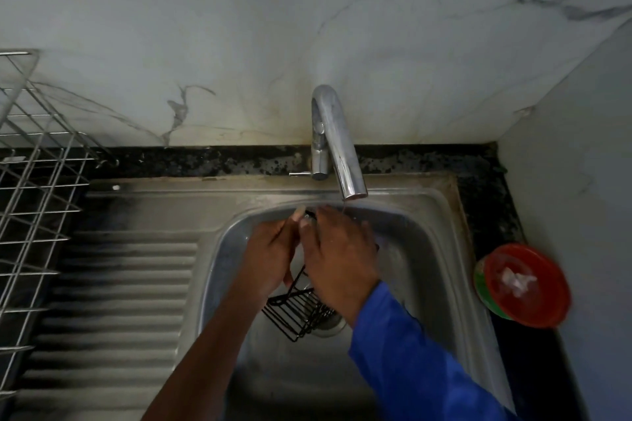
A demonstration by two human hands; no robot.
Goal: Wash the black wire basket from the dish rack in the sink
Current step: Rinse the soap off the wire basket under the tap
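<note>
The black wire basket [301, 313] hangs tilted inside the steel sink [441, 270], its lower end over the drain. Both hands grip its upper part, which they mostly hide. My left hand [270, 256] holds the left side with the fingers wrapped round the wire. My right hand [338, 260], in a blue sleeve, covers the top and right side. The hands sit just below the spout of the chrome tap [337, 143], from which a thin trickle of water falls.
A silver wire dish rack [34, 181] stands at the left over the ribbed drainboard [116, 301]. A red and green round container [523, 284] with something white on top sits on the dark counter at the right. The marble wall is behind.
</note>
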